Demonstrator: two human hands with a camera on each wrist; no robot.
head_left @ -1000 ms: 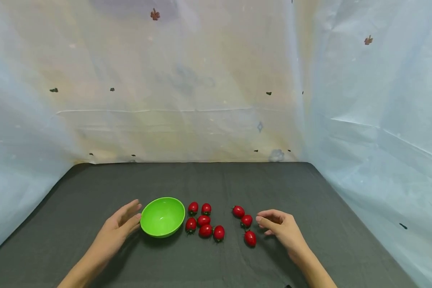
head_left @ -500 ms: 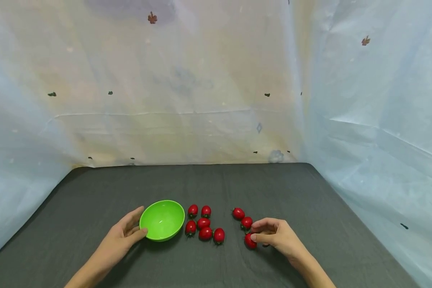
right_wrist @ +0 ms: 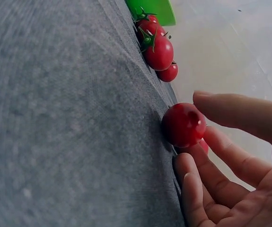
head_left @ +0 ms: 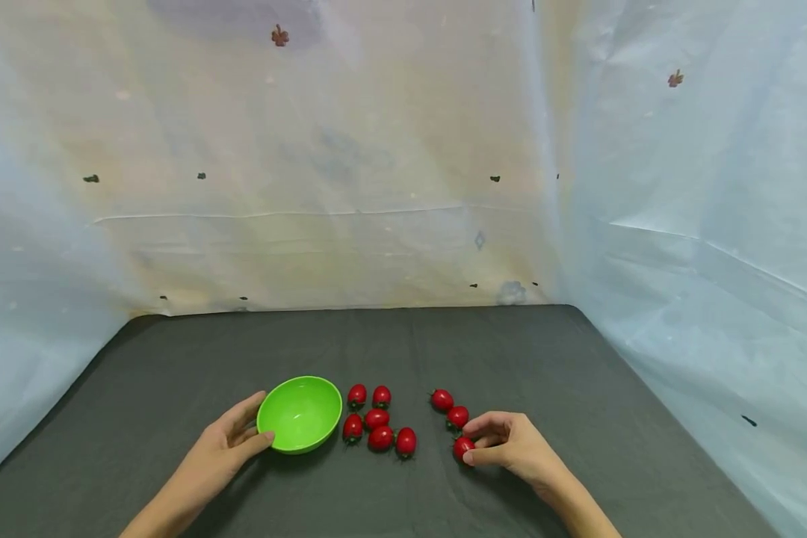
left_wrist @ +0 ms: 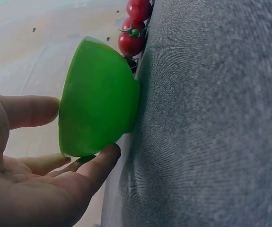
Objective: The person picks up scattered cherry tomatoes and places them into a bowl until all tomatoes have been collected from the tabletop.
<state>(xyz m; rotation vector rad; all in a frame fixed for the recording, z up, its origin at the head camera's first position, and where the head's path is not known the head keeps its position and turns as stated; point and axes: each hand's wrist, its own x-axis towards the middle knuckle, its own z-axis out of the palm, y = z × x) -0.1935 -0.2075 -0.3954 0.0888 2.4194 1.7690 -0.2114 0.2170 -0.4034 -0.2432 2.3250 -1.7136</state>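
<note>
A green bowl (head_left: pixel 299 415) stands on the dark cloth, with nothing inside it. My left hand (head_left: pixel 217 447) holds its left side; in the left wrist view the thumb meets the rim while the fingers (left_wrist: pixel 100 165) curve along the outer wall. On the right, my right hand (head_left: pixel 516 448) has thumb and fingers around a red cherry tomato (head_left: pixel 462 447), the nearest in a short row. In the right wrist view this tomato (right_wrist: pixel 184 125) sits low by the cloth, between thumb and fingers. Two more cherry tomatoes (head_left: pixel 457 417) lie just beyond it.
Several cherry tomatoes (head_left: pixel 379 438) with green stalks lie in a cluster right of the bowl. A dark grey cloth (head_left: pixel 296 493) covers the table. Pale patterned sheeting (head_left: pixel 350 149) hangs behind and at both sides.
My left hand has come right onto the bowl's rim. My right hand has moved left and toward me, from beside the row onto its nearest cherry tomato.
</note>
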